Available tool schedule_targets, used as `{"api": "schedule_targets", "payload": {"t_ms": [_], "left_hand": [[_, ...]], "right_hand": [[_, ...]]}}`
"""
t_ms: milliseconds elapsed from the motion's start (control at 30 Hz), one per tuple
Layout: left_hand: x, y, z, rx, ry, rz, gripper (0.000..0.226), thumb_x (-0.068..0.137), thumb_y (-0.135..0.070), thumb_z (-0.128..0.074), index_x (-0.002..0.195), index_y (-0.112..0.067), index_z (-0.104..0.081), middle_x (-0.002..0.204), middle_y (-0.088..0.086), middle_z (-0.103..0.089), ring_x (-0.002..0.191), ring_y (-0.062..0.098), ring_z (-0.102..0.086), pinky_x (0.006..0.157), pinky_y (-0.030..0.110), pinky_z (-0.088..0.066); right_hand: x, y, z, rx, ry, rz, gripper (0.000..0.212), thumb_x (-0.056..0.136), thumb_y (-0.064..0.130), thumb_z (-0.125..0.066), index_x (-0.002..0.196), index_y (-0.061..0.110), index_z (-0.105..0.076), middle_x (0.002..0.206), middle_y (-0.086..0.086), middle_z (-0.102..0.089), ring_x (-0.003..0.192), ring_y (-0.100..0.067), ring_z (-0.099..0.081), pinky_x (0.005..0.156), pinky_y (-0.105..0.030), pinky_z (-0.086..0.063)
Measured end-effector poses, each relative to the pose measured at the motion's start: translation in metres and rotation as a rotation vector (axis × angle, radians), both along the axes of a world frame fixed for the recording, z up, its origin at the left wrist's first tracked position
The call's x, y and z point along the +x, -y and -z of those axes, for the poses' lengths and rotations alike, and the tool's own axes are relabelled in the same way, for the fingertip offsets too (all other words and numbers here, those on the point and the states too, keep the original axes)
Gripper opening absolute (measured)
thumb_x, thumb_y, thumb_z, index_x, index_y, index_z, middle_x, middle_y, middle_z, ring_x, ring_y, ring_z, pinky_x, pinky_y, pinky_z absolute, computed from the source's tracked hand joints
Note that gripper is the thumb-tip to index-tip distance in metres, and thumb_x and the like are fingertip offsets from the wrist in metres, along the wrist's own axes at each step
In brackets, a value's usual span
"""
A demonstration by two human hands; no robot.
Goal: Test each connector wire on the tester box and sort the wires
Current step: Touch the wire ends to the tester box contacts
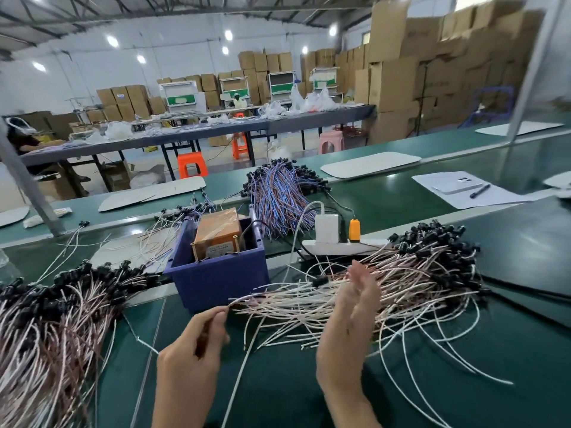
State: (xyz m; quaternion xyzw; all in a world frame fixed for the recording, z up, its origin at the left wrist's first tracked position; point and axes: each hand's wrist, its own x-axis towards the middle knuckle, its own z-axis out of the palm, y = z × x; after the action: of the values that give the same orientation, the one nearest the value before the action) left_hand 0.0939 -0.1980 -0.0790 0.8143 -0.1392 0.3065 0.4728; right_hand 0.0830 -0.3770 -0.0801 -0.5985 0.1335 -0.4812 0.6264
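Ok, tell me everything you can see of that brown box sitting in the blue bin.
The brown box looks like orange-brown board wrapped in glossy clear film, with thin metal edging at its front corners and a pale label, too small to read. It sits tilted back inside the blue bin, its top above the rim. A dark lead arcs by its right side.

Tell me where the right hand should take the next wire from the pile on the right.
Probably a loose white tail at the near edge of the pile, coming from the near side with the right hand. Tails fan out singly there; the black connector heads bunch tightly at the far side.
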Motion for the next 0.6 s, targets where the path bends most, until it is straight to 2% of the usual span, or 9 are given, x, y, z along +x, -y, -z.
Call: {"api": "schedule_targets", "payload": {"t_ms": [100, 233, 367, 433, 467, 533, 600], "left_hand": [[0.005, 0.012, -0.010, -0.036, -0.046, 0.049, 0.013, 0.091, -0.041, -0.057, 0.099, -0.049, -0.064, 0.072, -0.011, -0.069, 0.044, 0.007, -0.054, 0.047, 0.019, -0.045], [0.017, 0.056, -0.036, -0.112, -0.084, 0.211, 0.011, 0.098, -0.036, -0.056, 0.096, -0.040, -0.066, 0.072, -0.004, -0.068, 0.046, 0.016, -0.055, 0.046, 0.025, -0.047], [0.038, 0.117, -0.060, -0.138, -0.140, 0.357, 0.012, 0.101, -0.034, -0.056, 0.101, -0.036, -0.068, 0.075, -0.005, -0.070, 0.052, 0.016, -0.060, 0.050, 0.033, -0.052], [0.049, 0.146, -0.068, -0.048, -0.195, 0.420, 0.013, 0.102, -0.035, -0.055, 0.105, -0.034, -0.068, 0.080, -0.008, -0.072, 0.060, 0.014, -0.065, 0.061, 0.039, -0.058], [0.054, 0.159, -0.070, 0.061, -0.209, 0.436, 0.017, 0.102, -0.036, -0.054, 0.110, -0.032, -0.068, 0.085, -0.010, -0.074, 0.069, 0.011, -0.069, 0.070, 0.040, -0.058], [0.059, 0.174, -0.071, 0.275, -0.225, 0.450, 0.032, 0.103, -0.041, -0.052, 0.127, -0.024, -0.065, 0.109, -0.006, -0.075, 0.098, 0.011, -0.070, 0.089, 0.036, -0.055], [0.059, 0.173, -0.068, 0.312, -0.250, 0.463, 0.042, 0.103, -0.043, -0.049, 0.135, -0.019, -0.059, 0.128, -0.001, -0.067, 0.114, 0.011, -0.062, 0.100, 0.035, -0.049]], "right_hand": [[-0.005, 0.000, 0.009, -0.147, 0.000, 0.035, 0.044, 0.105, 0.044, -0.033, 0.147, 0.030, -0.035, 0.150, 0.013, -0.038, 0.143, -0.008, -0.037, 0.114, -0.017, -0.031], [-0.007, 0.003, 0.012, -0.197, -0.039, 0.081, 0.050, 0.106, 0.040, -0.033, 0.154, 0.027, -0.027, 0.160, 0.009, -0.026, 0.148, -0.003, -0.024, 0.114, -0.008, -0.019], [-0.007, 0.005, 0.012, -0.231, -0.056, 0.093, 0.054, 0.105, 0.038, -0.031, 0.156, 0.019, -0.025, 0.160, 0.003, -0.025, 0.150, -0.006, -0.022, 0.115, -0.009, -0.017], [-0.006, 0.006, 0.013, -0.237, -0.074, 0.082, 0.055, 0.104, 0.038, -0.031, 0.156, 0.018, -0.025, 0.160, 0.002, -0.025, 0.150, -0.007, -0.021, 0.118, -0.015, -0.020], [-0.006, 0.007, 0.013, -0.241, -0.081, 0.079, 0.056, 0.104, 0.038, -0.030, 0.156, 0.018, -0.025, 0.160, 0.004, -0.024, 0.150, -0.006, -0.020, 0.118, -0.019, -0.022], [-0.007, 0.009, 0.014, -0.250, -0.108, 0.077, 0.057, 0.103, 0.039, -0.029, 0.156, 0.019, -0.025, 0.158, 0.013, -0.020, 0.150, -0.003, -0.018, 0.118, -0.025, -0.026], [-0.008, 0.009, 0.014, -0.268, -0.145, 0.062, 0.056, 0.104, 0.042, -0.026, 0.156, 0.023, -0.024, 0.157, 0.018, -0.020, 0.149, 0.002, -0.015, 0.117, -0.023, -0.023]]}}
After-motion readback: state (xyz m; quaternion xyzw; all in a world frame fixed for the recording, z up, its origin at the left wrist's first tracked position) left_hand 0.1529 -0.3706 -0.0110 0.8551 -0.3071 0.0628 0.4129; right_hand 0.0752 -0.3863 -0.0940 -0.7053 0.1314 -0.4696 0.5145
